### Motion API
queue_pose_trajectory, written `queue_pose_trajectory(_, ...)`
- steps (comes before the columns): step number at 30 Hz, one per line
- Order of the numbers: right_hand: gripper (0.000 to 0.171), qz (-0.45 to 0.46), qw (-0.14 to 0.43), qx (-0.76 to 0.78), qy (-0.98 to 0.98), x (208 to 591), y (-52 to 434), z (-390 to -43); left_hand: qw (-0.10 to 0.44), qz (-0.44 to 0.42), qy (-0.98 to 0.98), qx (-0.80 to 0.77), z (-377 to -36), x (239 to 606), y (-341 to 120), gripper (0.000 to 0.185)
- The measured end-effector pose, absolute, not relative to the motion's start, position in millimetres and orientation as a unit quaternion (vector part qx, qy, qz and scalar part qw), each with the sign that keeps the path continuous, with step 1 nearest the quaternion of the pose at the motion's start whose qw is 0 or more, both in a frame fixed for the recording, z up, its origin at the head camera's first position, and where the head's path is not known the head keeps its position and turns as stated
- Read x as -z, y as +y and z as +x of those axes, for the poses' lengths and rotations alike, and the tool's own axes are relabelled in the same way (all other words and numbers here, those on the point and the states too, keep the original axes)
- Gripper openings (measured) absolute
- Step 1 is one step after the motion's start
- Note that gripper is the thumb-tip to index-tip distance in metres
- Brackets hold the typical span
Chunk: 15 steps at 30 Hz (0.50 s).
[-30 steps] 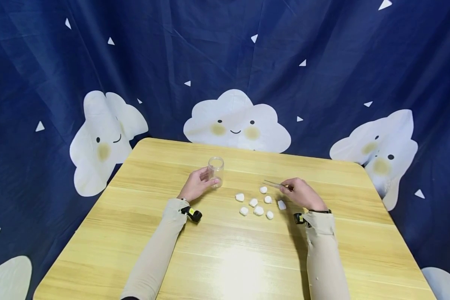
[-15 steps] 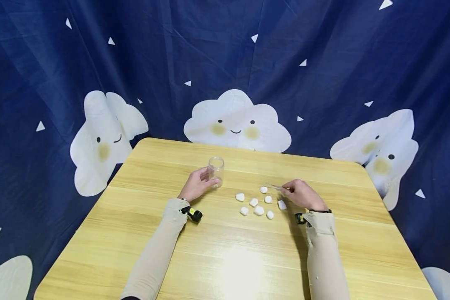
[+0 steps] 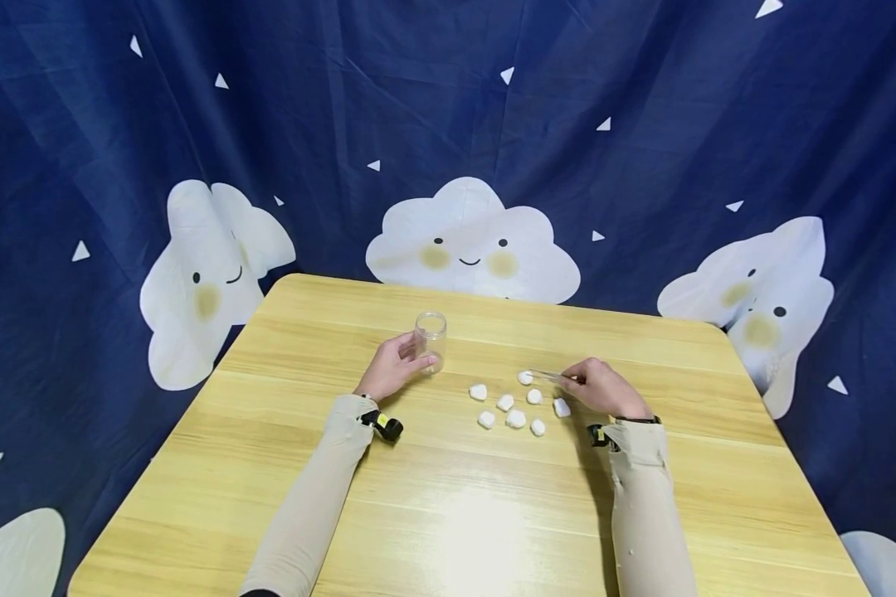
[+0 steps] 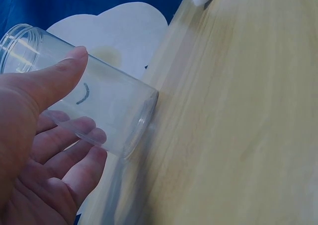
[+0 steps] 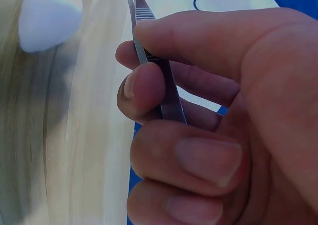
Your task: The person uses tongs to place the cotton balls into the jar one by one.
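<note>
A clear, lidless plastic jar [image 3: 430,333] stands upright on the table, and my left hand [image 3: 392,368] holds it from the side. In the left wrist view, thumb and fingers wrap around the jar's wall [image 4: 117,93], and nothing shows inside. My right hand [image 3: 603,388] pinches a pair of metal tweezers [image 5: 171,96] between thumb and fingers. The tweezers' tips are right at the farthest cotton ball [image 3: 524,378] of a loose group. Close by my right hand lies another cotton ball [image 3: 562,407], large at the upper left of the right wrist view.
Several more cotton balls [image 3: 515,419] lie scattered between my hands on the wooden table [image 3: 418,497]. A dark blue curtain [image 3: 448,99] with smiling clouds hangs behind the table's far edge.
The tweezers in my right hand have come down a little, their tips moving from above the farthest cotton ball onto it. My left hand and the jar have stayed in place.
</note>
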State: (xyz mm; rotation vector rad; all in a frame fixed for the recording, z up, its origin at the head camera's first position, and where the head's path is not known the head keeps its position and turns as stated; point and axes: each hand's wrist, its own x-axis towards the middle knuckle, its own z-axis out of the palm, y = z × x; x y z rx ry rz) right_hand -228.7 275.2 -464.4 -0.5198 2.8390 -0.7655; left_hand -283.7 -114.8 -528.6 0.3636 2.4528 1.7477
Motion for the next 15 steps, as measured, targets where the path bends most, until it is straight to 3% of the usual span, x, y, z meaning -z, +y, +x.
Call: queue_pose_trajectory(15,0.020,-0.184,0.091,0.253,0.945,464.4,273.8,-228.8,0.047,0.129,0.807,-0.574,-285.1,531.3,-115.2,0.072)
